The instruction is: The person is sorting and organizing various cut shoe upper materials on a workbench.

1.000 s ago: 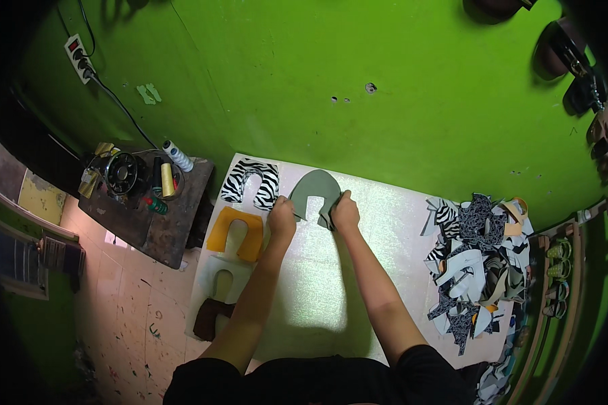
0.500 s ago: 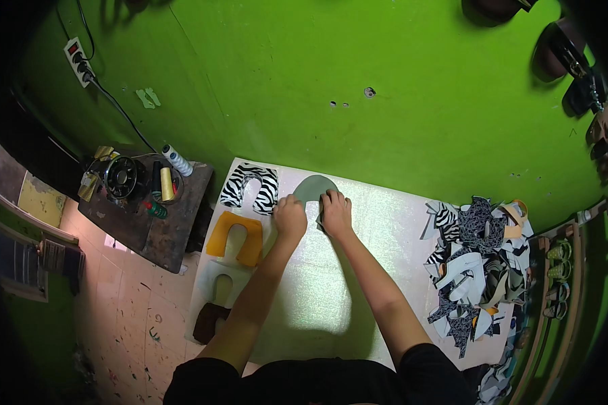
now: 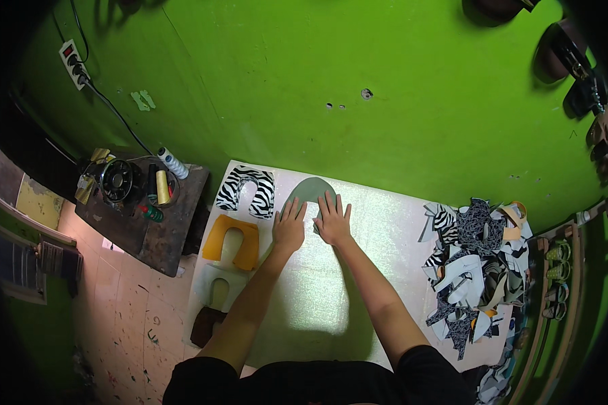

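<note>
A grey-green U-shaped piece (image 3: 312, 190) lies on the white tabletop (image 3: 378, 270), its curved end toward the wall. My left hand (image 3: 290, 226) rests flat on its left arm, fingers stretched forward. On its right arm lies my right hand (image 3: 333, 219), fingers spread and flat. Both palms hide most of the two arms. Left of my hands is a column of similar U-shaped pieces: a zebra-striped one (image 3: 247, 190), a mustard-yellow one (image 3: 230, 241), a pale one (image 3: 217, 286) and a dark brown one (image 3: 206, 325), partly covered by my left forearm.
A heap of cut scraps (image 3: 476, 263) covers the table's right side. At the left stands a dark sewing-machine table (image 3: 148, 233) with thread spools (image 3: 162, 185). A green wall (image 3: 270, 88) bounds the far edge. Shoes (image 3: 558, 270) sit on a rack at the right.
Both hands have gone from curled fingers gripping the grey-green piece to lying flat on it with fingers extended. The view has shifted slightly.
</note>
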{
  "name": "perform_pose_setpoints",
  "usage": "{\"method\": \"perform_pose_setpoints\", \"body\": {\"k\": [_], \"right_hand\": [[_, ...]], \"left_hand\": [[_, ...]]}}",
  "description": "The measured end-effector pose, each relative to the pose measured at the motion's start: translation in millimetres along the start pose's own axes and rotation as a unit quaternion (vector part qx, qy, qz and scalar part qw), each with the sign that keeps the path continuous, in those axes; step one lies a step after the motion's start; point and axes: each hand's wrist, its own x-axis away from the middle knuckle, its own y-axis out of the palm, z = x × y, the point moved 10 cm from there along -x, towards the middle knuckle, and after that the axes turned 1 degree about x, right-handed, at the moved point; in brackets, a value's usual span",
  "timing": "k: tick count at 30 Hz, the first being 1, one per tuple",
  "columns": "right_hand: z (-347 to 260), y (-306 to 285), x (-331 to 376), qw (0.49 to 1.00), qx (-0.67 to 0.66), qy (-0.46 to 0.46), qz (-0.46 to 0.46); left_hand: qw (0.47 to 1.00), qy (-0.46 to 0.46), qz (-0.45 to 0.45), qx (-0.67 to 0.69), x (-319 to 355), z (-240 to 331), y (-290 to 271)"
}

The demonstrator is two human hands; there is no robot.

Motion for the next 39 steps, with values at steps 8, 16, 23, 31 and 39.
{"method": "perform_pose_setpoints", "body": {"k": [8, 16, 23, 31, 39], "right_hand": [[-9, -2, -3, 0.999, -0.024, -0.029, 0.028], [2, 2, 0, 1.000, 0.011, 0.002, -0.019], [-7, 2, -3, 0.999, 0.010, 0.012, -0.036], [0, 1, 0, 1.000, -0.012, -0.001, 0.005], [1, -1, 4, 1.000, -0.021, 0.023, -0.006]], "left_hand": [[0.985, -0.043, 0.035, -0.164, 20, -21, 13], [0.993, 0.022, 0.020, 0.110, -17, 47, -17], [0.988, 0.011, -0.017, 0.152, -39, 31, 15], [0.993, 0.002, 0.041, 0.114, -10, 4, 5], [0.991, 0.047, 0.070, 0.102, -1, 4, 3]]}}
